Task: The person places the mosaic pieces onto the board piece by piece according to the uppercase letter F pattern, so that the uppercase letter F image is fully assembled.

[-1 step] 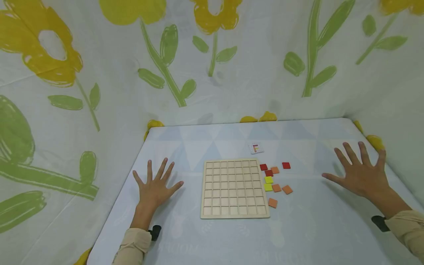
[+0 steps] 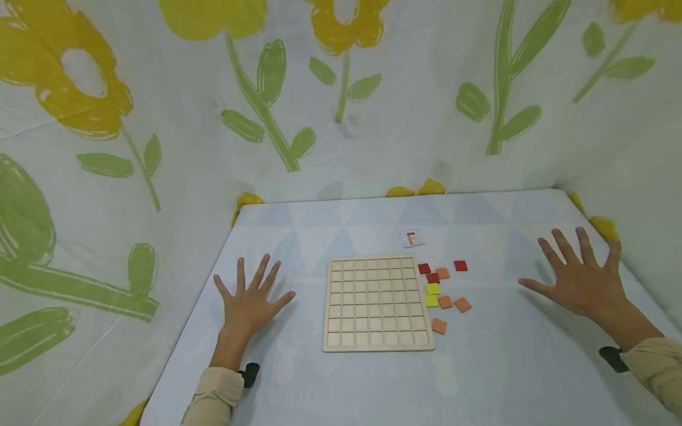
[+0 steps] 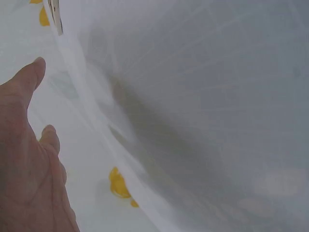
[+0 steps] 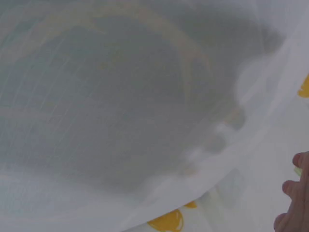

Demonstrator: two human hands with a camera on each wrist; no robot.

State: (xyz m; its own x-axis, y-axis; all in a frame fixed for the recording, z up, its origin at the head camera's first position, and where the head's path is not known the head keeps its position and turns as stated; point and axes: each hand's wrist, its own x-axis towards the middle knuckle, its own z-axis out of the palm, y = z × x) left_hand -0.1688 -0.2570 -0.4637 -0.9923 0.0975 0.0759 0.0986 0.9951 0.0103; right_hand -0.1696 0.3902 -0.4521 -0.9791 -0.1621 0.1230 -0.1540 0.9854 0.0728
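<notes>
My left hand [image 2: 247, 309] is spread with straight fingers over the table, left of a wooden grid board [image 2: 378, 305], and holds nothing. In the left wrist view, the thumb and part of the palm [image 3: 29, 169] show at the left edge. On the far right my right hand [image 2: 586, 287] is spread too, fingers apart and nothing in it. Only a few of its fingertips [image 4: 289, 188] enter the right wrist view. Beside the board's right edge lie red tiles [image 2: 460, 265], orange tiles [image 2: 462, 305] and two yellow tiles [image 2: 432, 289].
Behind the board lies a small white card [image 2: 412, 238] with a coloured letter F on a grid. A pale patterned cloth covers the table [image 2: 298, 378]. Flower-printed fabric [image 2: 405, 118] rises along the back and both sides.
</notes>
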